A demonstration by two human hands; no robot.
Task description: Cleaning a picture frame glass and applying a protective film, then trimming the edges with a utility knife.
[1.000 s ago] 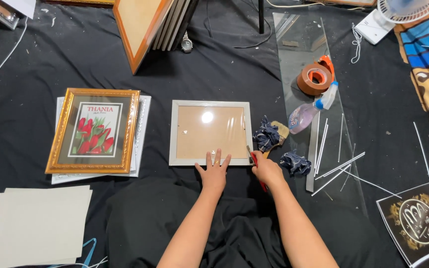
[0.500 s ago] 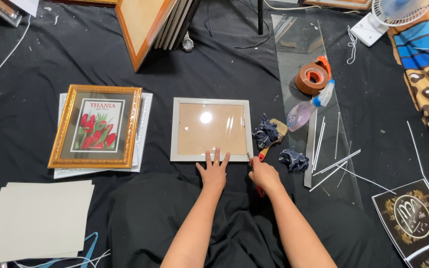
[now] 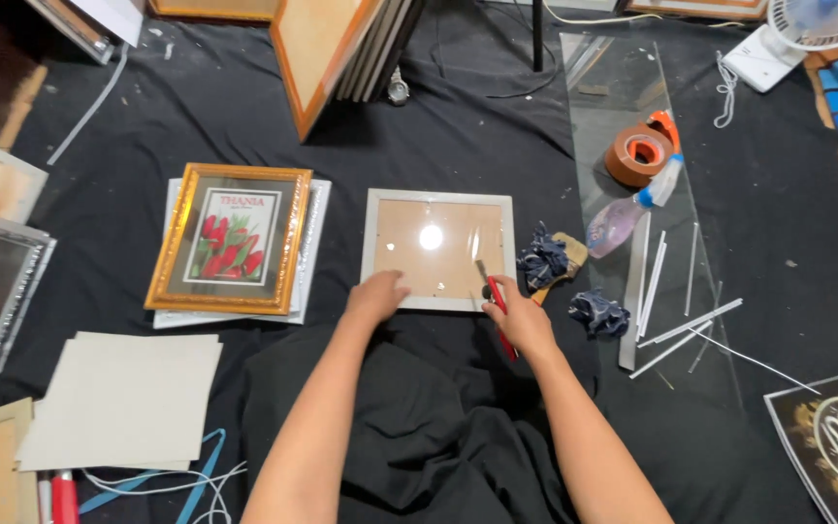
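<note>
Floor here is covered with a black cloth (image 3: 128,126) and pretty much everything sits straight on it. The silver frame (image 3: 438,248) lies flat in front of me, with two crumpled dark rags (image 3: 545,260) and a brush just right of it. To the left there's a gold frame (image 3: 230,238) with a red flower print, stacked on a white one. Grey card sheets (image 3: 123,398) lie near my left side. On the right a long glass pane (image 3: 632,87) lies on the cloth, carrying a brown tape roll (image 3: 639,155), a spray bottle (image 3: 628,213) and thin white strips (image 3: 691,325).
</note>
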